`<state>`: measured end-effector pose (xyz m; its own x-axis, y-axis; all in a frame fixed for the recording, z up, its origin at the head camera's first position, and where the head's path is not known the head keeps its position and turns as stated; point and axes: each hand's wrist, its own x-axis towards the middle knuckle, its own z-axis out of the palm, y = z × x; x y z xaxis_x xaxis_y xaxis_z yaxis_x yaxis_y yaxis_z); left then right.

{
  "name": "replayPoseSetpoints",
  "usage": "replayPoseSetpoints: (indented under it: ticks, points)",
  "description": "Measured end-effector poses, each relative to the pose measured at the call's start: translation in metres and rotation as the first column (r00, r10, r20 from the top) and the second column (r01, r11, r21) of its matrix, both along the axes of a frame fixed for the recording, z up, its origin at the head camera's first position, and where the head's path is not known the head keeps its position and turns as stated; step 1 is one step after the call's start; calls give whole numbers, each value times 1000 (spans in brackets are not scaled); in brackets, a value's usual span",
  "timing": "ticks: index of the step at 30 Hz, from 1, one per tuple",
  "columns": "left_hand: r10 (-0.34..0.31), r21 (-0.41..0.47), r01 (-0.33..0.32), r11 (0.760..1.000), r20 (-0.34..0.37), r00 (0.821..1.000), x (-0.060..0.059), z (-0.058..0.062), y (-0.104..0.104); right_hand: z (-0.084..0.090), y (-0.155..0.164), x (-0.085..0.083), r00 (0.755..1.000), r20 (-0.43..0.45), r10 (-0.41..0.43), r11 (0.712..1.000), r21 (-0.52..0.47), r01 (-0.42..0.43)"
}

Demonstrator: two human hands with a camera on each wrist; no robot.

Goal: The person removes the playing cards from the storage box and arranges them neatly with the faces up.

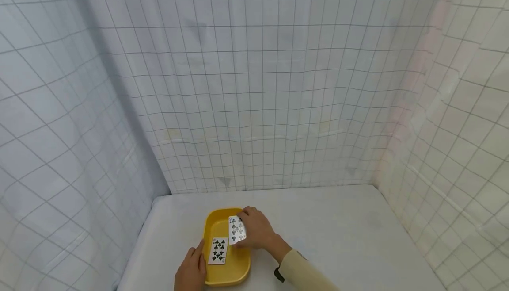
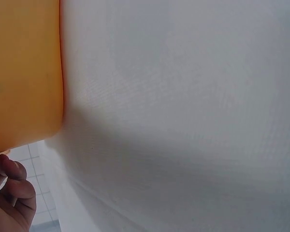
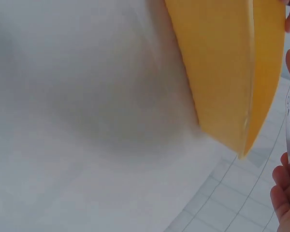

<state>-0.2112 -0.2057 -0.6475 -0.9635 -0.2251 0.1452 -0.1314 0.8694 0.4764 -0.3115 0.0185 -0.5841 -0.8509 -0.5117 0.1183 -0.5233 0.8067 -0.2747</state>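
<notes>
Head view, lower centre of the frame: a yellow tray [image 1: 234,271] sits on the white desk [image 1: 342,233], with one club card [image 1: 218,250] lying face up and flat on its floor. The left hand [image 1: 191,271] rests against the tray's left rim, thumb laid along the edge, apparently to steady the tray; its fingers fall below the frame edge, so whether they are curled cannot be told. The right hand [image 1: 257,228] pinches a second club card [image 1: 237,229] by its right edge, holding it face up over the tray's far end; whether the card touches the tray is unclear. Both wrist views show mostly tray wall and desk at close range, blurred; the held card appears only as a cropped sliver at the right edge.
</notes>
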Motion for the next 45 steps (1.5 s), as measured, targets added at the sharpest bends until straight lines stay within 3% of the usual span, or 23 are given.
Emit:
replayPoseSetpoints:
  ticks: [10, 18, 25, 34, 45]
  points:
    - [0, 6, 0, 1000, 5, 1000, -2, -4, -3, -1, 67, -6, 994, -48, -103, 994, -53, 100]
    - [-3, 14, 3, 1000, 30, 1000, -3, -3, -3, -24, 104, -10, 982, 19, -189, 982, -8, 189]
    - [-7, 5, 7, 1000, 0, 1000, -4, -4, -4, -47, 111, -10, 981, 95, -172, 983, 74, 166]
    - [-20, 8, 20, 1000, 3, 1000, -5, -4, -2, -63, 106, -7, 968, 170, -186, 982, 53, 180]
    - [-20, 11, 19, 1000, 2, 1000, -4, -4, -4, -58, 103, -8, 965, 190, -183, 982, 84, 170]
